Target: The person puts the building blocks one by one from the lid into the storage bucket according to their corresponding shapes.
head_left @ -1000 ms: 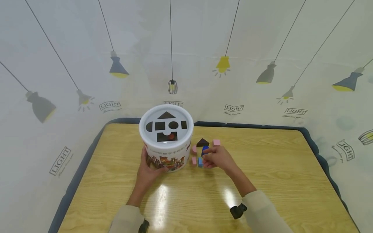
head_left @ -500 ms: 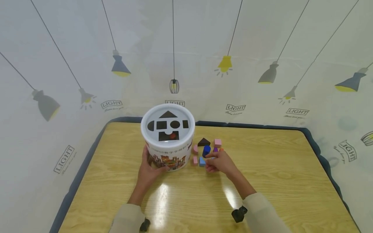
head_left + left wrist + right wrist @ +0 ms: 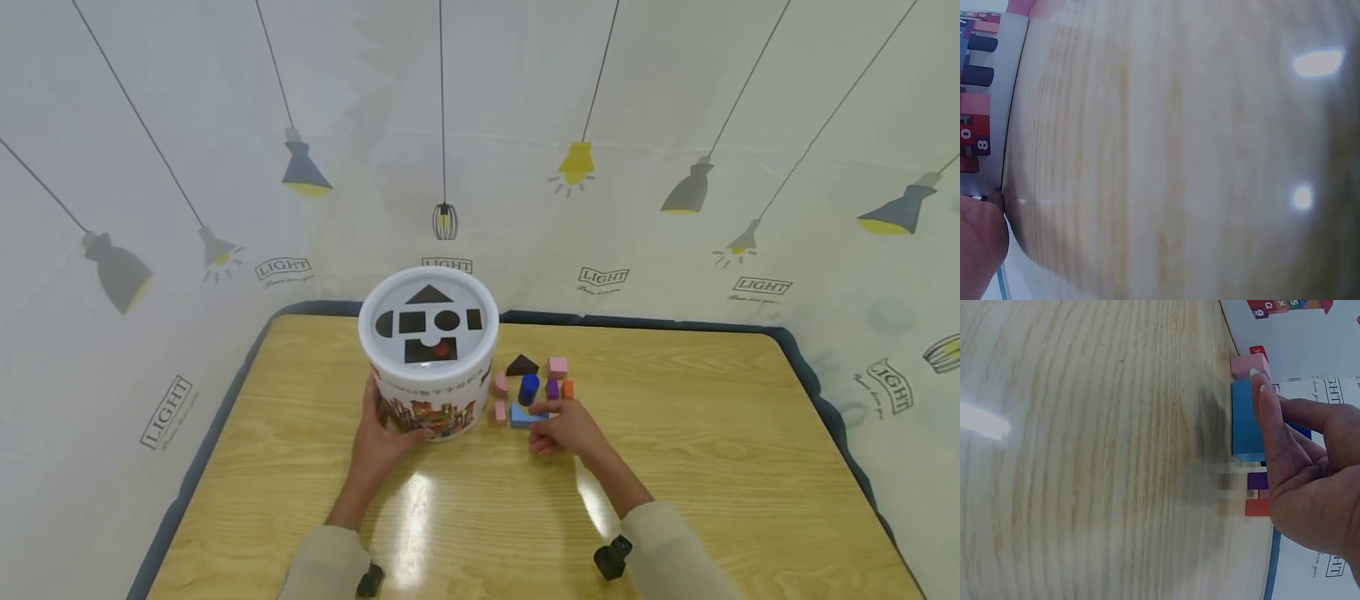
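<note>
My left hand (image 3: 382, 442) holds the lower left wall of a white bucket (image 3: 427, 383), thumb across its printed front. The bucket's lid has several shaped holes, with something red visible through the lowest one. My right hand (image 3: 566, 431) is over the right end of a blue block (image 3: 521, 416), its fingers extended and nothing seen between them; whether they touch it I cannot tell. In the right wrist view the fingers (image 3: 1267, 412) pass in front of the blue block (image 3: 1244, 425). Just behind it, a dark blue cylinder (image 3: 528, 389) stands upright.
Around the cylinder lie a dark triangular block (image 3: 522, 365), a pink cube (image 3: 557, 367), a pink rounded block (image 3: 501, 383), a small pink block (image 3: 500, 412), a purple block (image 3: 552, 388) and an orange block (image 3: 567, 389). A lamp-patterned sheet (image 3: 510, 250) rises behind the wooden table (image 3: 690, 433).
My right hand has drawn back from the dark blue cylinder, toward me and slightly right. The cylinder, purple and orange blocks now show fully. My left hand stays on the bucket.
</note>
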Demonstrator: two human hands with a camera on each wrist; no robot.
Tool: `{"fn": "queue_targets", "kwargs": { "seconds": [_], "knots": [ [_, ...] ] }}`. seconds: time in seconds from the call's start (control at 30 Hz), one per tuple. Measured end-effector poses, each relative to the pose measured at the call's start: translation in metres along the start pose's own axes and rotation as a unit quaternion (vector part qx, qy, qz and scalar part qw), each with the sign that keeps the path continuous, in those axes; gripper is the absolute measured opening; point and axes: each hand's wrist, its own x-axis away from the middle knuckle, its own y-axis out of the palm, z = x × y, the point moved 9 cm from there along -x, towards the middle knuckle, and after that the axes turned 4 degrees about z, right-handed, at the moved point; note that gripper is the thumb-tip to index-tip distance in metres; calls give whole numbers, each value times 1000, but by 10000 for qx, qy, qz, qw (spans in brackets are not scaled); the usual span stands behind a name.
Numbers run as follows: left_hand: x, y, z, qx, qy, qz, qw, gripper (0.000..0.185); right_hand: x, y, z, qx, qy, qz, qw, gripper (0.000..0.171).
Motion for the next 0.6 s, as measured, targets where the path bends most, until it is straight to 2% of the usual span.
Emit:
{"fn": "queue_targets", "kwargs": {
  "seconds": [0.43, 0.6],
  "knots": [
    [1, -1, 2, -75, -7, -41, 10000, 127, -3, 11, 10, 4, 177, 321, 9993, 33],
    [4, -2, 14, 20, -95, -108, 9999, 126, -3, 12, 10, 5, 154, 433, 9989, 31]
  ]
}}
